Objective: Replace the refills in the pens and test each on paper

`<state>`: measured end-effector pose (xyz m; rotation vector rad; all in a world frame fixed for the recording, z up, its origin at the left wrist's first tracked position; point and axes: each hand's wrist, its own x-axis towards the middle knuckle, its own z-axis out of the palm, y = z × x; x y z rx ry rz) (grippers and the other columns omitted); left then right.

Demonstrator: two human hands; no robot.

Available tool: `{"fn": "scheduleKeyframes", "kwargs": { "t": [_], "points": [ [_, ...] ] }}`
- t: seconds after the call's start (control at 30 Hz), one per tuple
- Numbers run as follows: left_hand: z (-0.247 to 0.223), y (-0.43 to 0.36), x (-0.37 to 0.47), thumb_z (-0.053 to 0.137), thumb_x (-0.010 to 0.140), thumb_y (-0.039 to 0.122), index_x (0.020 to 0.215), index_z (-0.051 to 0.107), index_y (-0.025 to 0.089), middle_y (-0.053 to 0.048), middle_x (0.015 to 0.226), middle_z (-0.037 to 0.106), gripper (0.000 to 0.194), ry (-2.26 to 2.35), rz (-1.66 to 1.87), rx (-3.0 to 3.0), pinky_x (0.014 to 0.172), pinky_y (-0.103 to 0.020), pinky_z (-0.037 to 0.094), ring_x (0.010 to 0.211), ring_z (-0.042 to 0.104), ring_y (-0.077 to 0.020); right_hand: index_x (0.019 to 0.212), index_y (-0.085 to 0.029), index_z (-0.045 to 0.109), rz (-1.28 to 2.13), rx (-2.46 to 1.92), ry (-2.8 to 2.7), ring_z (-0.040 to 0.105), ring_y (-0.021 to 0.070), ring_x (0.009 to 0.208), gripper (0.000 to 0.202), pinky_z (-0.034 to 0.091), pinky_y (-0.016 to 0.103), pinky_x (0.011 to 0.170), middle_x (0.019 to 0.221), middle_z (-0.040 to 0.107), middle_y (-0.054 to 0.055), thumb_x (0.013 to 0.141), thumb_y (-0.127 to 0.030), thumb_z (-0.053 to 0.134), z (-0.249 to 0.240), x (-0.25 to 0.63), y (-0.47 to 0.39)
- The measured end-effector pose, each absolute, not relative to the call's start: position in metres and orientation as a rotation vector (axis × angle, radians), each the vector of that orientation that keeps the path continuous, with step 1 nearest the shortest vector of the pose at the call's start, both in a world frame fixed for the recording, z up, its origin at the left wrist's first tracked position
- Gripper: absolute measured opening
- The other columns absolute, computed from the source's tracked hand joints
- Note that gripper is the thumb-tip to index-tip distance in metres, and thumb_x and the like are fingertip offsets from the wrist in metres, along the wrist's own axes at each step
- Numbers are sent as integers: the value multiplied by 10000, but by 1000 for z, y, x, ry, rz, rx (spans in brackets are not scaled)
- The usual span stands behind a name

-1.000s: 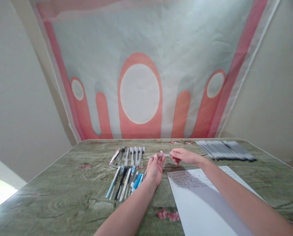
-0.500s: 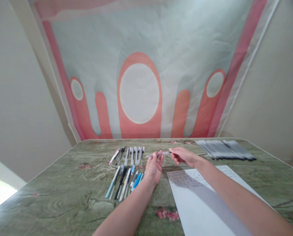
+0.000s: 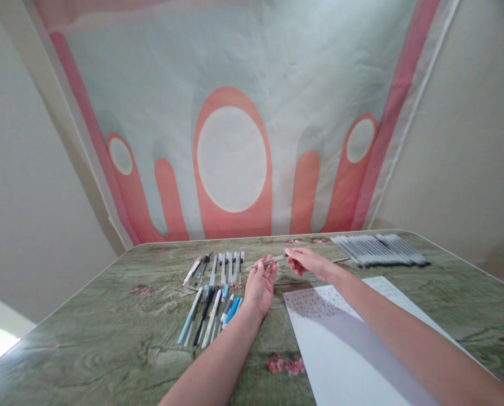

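Above the table's middle, a slim grey pen (image 3: 278, 257) is held between both hands, its thin end pointing left. My left hand (image 3: 260, 287) is palm up, with the thumb and fingers closed round the pen's left part. At the pen's dark right end, my right hand (image 3: 305, 261) pinches it with thumb and forefinger. Just left of my left hand lie white-and-clear pens (image 3: 224, 268) in a row. Nearer to me is a group of blue, black and white pens (image 3: 205, 316), partly hidden behind my left forearm.
A sheet of paper with handwriting (image 3: 319, 332) lies under my right forearm. At the back right is a neat row of clear, thin sticks with dark ends (image 3: 379, 251). The wood-patterned table (image 3: 120, 338) meets a pink-and-grey printed backdrop (image 3: 235, 225) behind.
The view has shifted slightly. The pen now tilts more, its right end raised along with my right hand. Both hands keep their hold on it.
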<state>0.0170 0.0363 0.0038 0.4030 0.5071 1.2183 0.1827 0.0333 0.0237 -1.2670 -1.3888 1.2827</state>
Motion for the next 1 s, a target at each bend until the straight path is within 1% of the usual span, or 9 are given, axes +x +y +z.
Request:
{"fn": "scheduleKeyframes", "kwargs": {
  "t": [0.17,0.4,0.5,0.63,0.73,0.8,0.87,0.93,1.0],
  "points": [
    [4,37,15,466,857,153,849,523,148,-103,1055,623,57,501,1210,408,791,-251,514,850,632,-117,670,-182,453,919,-1308,-1687,479,73,457,336,373,198,452,558,496,-48,803,-490,452,26,181,33],
    [4,38,14,478,851,148,840,543,141,-91,1029,635,66,494,1203,427,773,-242,522,822,639,-114,625,-181,434,1146,-1235,-1616,464,80,451,410,385,209,470,501,470,-46,801,-550,410,35,179,29],
    [7,38,15,469,854,136,841,553,129,-90,991,646,85,481,1201,389,772,-229,523,833,639,-117,657,-177,452,1074,-1260,-1625,474,87,498,412,398,217,502,541,487,-34,808,-556,393,38,177,27],
    [13,32,19,458,861,145,846,576,120,-74,909,664,121,468,1119,347,723,-178,525,803,642,-102,1018,-177,517,685,-1261,-1758,519,119,735,445,428,239,650,855,572,20,717,-497,586,40,171,21],
    [17,19,26,479,849,143,895,591,126,-61,883,666,123,442,1047,397,725,-175,517,777,642,-93,1180,-217,490,661,-1143,-1923,524,138,863,480,431,258,740,1023,547,46,778,-477,526,50,170,16],
    [23,6,29,507,836,176,933,594,133,-74,900,665,137,434,996,515,769,-224,509,806,641,-119,1089,-213,582,651,-1117,-1972,533,137,842,413,433,256,730,971,568,47,839,-493,412,66,177,12],
    [30,-11,30,552,807,251,973,600,140,-107,951,656,205,416,891,783,812,-308,491,843,637,-171,980,-191,643,588,-1189,-1873,535,130,755,463,434,244,668,838,594,45,853,-524,348,86,193,9],
    [37,-31,30,641,728,234,930,636,138,-129,955,654,224,364,727,1169,872,-350,448,897,620,-215,954,-163,650,580,-1257,-1712,510,117,623,526,419,229,563,676,587,36,847,-557,319,105,214,3],
    [43,-50,30,680,677,221,917,667,166,-131,1016,639,246,268,567,1530,944,-374,382,1002,575,-257,951,-142,636,633,-1256,-1578,520,122,605,530,411,226,504,696,606,52,828,-568,347,114,233,-8]
  ]
}}
